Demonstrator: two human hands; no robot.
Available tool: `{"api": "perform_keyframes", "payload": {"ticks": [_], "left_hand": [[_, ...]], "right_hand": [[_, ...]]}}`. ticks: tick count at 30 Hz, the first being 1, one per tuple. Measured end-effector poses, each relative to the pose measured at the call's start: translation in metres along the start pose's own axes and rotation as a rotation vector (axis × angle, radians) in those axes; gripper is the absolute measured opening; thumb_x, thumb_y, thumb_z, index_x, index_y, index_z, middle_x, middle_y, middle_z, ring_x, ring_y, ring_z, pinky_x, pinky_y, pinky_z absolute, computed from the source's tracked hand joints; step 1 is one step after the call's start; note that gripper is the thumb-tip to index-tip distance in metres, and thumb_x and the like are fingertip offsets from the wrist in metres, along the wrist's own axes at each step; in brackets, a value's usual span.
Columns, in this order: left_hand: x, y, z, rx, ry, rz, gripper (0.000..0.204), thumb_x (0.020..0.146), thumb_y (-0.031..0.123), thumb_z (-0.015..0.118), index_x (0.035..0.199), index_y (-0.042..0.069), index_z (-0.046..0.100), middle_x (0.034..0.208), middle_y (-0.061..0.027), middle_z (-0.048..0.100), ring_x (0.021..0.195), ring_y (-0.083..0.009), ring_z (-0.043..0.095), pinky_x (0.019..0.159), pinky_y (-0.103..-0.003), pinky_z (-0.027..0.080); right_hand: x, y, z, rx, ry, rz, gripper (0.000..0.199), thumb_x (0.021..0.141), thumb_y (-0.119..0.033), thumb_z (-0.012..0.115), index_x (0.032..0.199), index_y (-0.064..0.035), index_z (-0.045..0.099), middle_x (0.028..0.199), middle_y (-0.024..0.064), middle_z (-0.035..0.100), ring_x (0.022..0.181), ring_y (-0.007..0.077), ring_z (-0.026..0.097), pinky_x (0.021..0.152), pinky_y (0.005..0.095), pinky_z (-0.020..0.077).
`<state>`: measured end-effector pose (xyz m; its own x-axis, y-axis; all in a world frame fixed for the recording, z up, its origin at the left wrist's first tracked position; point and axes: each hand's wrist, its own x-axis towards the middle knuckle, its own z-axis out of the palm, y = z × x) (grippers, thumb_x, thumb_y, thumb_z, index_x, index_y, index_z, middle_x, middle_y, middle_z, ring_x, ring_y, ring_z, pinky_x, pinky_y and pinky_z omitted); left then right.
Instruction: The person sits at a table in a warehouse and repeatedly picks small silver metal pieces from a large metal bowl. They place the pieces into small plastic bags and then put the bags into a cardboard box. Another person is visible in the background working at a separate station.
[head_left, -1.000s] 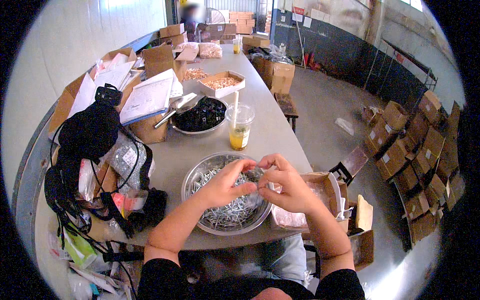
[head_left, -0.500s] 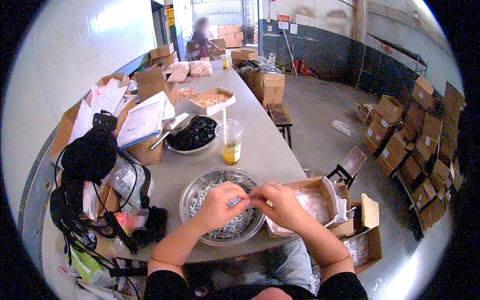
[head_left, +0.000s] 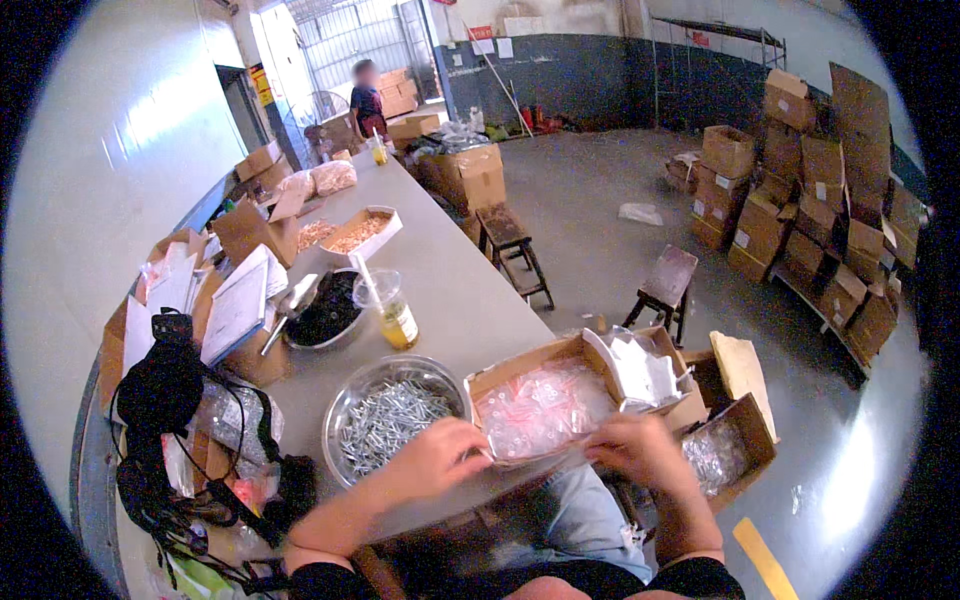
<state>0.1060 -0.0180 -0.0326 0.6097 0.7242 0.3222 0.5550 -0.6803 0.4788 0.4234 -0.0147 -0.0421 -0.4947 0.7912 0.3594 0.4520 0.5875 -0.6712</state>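
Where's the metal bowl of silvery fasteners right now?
In the head view, the metal bowl sits left of centre on the table, just left of the open cardboard box, with the left hand by its lower-right edge.

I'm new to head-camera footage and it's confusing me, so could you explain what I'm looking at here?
There's no machine: these are a person's own bare hands, the left hand and the right hand. The view comes from a wide fisheye camera worn on their head, looking down, so straight edges bend. On the grey table sits a metal bowl of silvery fasteners. To its right, an open carton holds clear and pinkish plastic. Farther back are a drink cup and small black pieces. The hands are near the carton's closer side; whether either holds anything, I can't tell.
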Motion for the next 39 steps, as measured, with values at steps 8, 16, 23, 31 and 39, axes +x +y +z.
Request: {"api": "perform_keyframes", "payload": {"ticks": [8,16,23,31,39], "left_hand": [[0.077,-0.074,0.040,0.223,-0.307,-0.024,0.032,0.088,0.029,0.061,0.109,0.005,0.062,0.108,-0.0172,0.062,0.104,-0.0354,0.057,0.093,-0.044,0.045],[0.144,-0.075,0.083,0.317,-0.316,-0.221,0.040,0.080,0.033,0.069,0.106,0.003,0.062,0.103,-0.0180,0.065,0.095,-0.0366,0.062,0.085,-0.045,0.049],[0.150,-0.065,0.087,0.164,-0.209,-0.388,0.021,0.081,0.023,0.067,0.090,0.004,0.067,0.087,-0.0190,0.067,0.085,-0.0370,0.065,0.077,-0.045,0.050],[0.129,-0.072,0.066,0.194,-0.017,-0.168,0.019,0.085,0.018,0.062,0.091,0.003,0.069,0.085,-0.0151,0.069,0.077,-0.0327,0.066,0.070,-0.041,0.052],[0.093,-0.032,0.032,-0.294,0.154,-0.426,0.006,0.078,0.003,0.061,0.084,0.001,0.061,0.083,-0.0085,0.065,0.071,-0.0142,0.061,0.067,-0.030,0.050]], "right_hand": [[-0.130,0.074,-0.070,-0.569,0.333,0.771,0.025,0.067,-0.012,0.076,0.089,-0.0035,0.068,0.082,0.0156,0.067,0.075,0.0314,0.065,0.069,0.0397,0.0511],[-0.131,0.092,-0.065,-0.395,0.263,0.724,0.023,0.073,-0.019,0.075,0.086,-0.0026,0.064,0.087,0.0162,0.066,0.082,0.0353,0.064,0.072,0.0430,0.0509],[-0.135,0.110,-0.046,-0.419,0.223,0.713,0.032,0.071,-0.017,0.076,0.098,-0.0044,0.067,0.085,0.0150,0.065,0.076,0.0298,0.064,0.070,0.0390,0.0514],[-0.120,0.099,-0.045,-0.327,0.217,0.600,0.028,0.071,-0.017,0.076,0.092,-0.0017,0.065,0.086,0.0156,0.065,0.077,0.0298,0.065,0.069,0.0386,0.0518],[-0.084,0.064,-0.045,-0.350,0.103,0.483,0.032,0.071,-0.013,0.077,0.099,-0.0011,0.066,0.086,0.0160,0.066,0.077,0.0301,0.065,0.070,0.0379,0.0514]]}}
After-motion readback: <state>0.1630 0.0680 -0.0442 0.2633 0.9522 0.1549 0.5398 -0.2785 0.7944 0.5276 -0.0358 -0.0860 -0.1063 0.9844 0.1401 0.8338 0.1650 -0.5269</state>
